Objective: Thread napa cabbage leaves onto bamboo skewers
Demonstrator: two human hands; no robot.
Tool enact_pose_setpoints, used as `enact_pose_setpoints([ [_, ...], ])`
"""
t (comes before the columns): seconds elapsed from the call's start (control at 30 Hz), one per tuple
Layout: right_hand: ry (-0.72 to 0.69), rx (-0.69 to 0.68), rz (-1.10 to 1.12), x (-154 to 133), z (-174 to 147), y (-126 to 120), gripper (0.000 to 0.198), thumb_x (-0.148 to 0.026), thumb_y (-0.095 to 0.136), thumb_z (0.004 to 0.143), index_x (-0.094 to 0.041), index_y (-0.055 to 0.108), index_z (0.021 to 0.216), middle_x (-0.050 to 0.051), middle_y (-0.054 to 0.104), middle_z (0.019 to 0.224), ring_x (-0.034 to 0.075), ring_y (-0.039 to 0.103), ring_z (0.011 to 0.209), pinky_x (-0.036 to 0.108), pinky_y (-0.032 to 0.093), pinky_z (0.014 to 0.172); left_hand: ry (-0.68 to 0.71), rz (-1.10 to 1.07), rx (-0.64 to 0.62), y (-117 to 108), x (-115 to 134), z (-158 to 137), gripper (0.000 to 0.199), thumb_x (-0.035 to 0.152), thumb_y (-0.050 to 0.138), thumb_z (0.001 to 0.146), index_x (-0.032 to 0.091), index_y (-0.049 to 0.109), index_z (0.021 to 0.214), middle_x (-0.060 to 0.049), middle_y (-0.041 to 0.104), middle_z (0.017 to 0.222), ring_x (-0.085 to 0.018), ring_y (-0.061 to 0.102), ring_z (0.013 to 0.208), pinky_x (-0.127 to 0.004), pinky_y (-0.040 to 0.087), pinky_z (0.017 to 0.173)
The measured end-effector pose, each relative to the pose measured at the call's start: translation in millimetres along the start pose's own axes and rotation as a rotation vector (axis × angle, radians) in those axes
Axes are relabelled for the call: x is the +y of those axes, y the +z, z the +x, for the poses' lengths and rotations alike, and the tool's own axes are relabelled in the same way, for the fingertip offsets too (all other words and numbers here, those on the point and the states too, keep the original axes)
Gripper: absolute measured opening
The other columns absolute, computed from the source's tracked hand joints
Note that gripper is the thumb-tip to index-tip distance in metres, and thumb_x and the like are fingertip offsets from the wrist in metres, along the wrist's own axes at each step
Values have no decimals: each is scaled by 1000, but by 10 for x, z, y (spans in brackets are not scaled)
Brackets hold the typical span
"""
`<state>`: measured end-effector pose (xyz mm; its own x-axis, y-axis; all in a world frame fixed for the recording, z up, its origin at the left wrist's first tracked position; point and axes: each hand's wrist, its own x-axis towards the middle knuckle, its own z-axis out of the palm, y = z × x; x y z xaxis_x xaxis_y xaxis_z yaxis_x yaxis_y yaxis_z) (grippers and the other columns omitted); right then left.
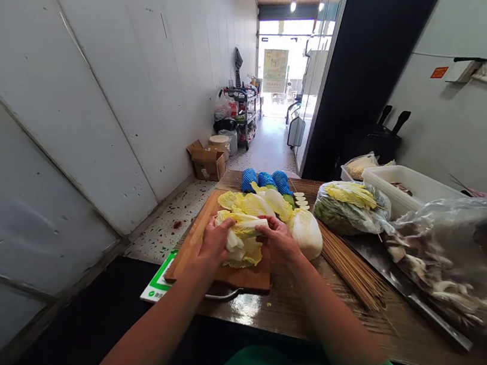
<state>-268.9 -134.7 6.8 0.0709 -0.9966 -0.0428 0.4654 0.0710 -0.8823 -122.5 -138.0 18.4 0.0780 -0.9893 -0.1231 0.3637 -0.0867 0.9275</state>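
Between both hands, over the wooden cutting board (196, 260), is a yellow-white napa cabbage leaf (244, 226). My left hand (216, 239) grips its left side, thumb on top. The fingers of my right hand (279, 239) pinch its right end. Below it, another pale leaf (248, 254) rests on the board. More loose cabbage leaves (263, 202) are heaped just behind the hands. Close to my right hand sits a whitish napa cabbage head (306, 232).
Right of the board lie a bundle of thin wooden skewers (351, 269) and a large knife (428, 314). Bagged greens (351, 207), bagged mushrooms (448, 272) and a white plastic tub (411, 182) stand beyond. Blue-netted items (266, 179) and white slices (301, 200) line the far edge.
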Motion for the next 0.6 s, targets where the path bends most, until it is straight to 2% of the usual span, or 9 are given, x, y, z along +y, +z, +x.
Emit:
enact_pose_setpoints([
  [0.13, -40, 81, -59, -32, -18, -125, 31, -20, 64, 55, -18, 57, 85, -4, 59, 70, 9, 53, 55, 18, 42, 45, 7, -23, 103, 13, -15, 30, 45, 20, 66, 65, 20, 48, 107, -4, 64, 88, -17, 64, 70, -30, 52, 64],
  [0.3, -20, 124, -70, -159, -60, -318, 27, -24, 66, 54, -18, 55, 78, -2, 59, 69, 12, 56, 57, 21, 44, 45, 24, 36, 250, -46, -36, 93, 58, 17, 71, 62, 23, 42, 113, -1, 61, 82, -14, 61, 64, -29, 51, 62],
  [0.43, -48, 162, -25, -184, -88, -338, 34, -33, 70, 54, -21, 45, 75, -3, 57, 72, 12, 58, 62, 24, 49, 53, 111, 102, 251, -55, -53, 79, 59, 15, 75, 57, 23, 48, 108, -2, 62, 87, -18, 62, 75, -29, 50, 67],
  [0.6, -94, 120, -73, -60, -100, -184, 41, -33, 74, 51, -20, 48, 81, -3, 58, 72, 11, 57, 61, 22, 48, 53, 270, 175, 221, 11, -15, 3, 68, 12, 77, 54, 25, 49, 115, -7, 56, 117, -23, 55, 106, -31, 47, 83],
])
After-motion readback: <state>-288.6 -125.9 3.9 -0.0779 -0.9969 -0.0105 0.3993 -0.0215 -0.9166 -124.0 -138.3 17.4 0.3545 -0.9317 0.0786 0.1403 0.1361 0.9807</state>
